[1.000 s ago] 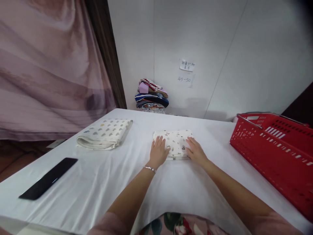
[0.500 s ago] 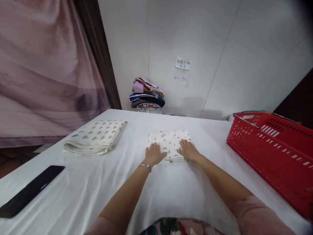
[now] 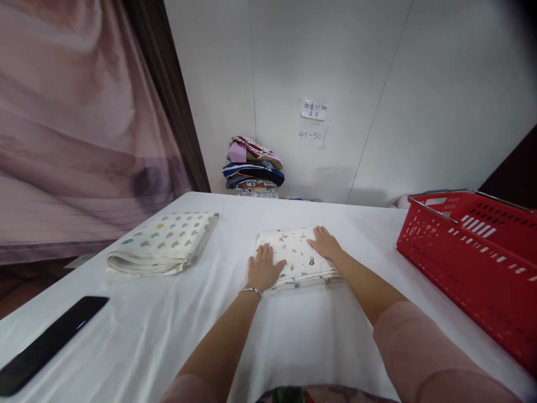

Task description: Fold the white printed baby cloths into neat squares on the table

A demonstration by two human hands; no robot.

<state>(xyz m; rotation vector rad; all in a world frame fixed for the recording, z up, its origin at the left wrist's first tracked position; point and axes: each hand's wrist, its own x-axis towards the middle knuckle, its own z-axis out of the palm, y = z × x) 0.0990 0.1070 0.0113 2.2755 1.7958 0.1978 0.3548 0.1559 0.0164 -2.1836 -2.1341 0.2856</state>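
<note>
A folded white cloth [image 3: 296, 254] with small printed figures lies flat near the middle of the table. My left hand [image 3: 264, 268] rests on its left side, palm down, with the fingers spread and a thin bracelet at the wrist. On the cloth's right side lies my right hand [image 3: 325, 245], its fingers stretched out toward the far right corner. Neither hand grips the cloth; both press on its top. Layered folds show along the near edge.
Another folded cloth [image 3: 168, 238], printed with grey mushroom-like shapes, lies at the left. A black flat slab [image 3: 54, 341] is at the near left. The red basket [image 3: 461, 274] stands at the right on the white table [image 3: 168, 336]. Beyond the far edge is a stack of fabrics [image 3: 254, 168].
My right hand has moved slightly up the right side of the cloth. The cloth now shows wider on the right, and the view has shifted a little.
</note>
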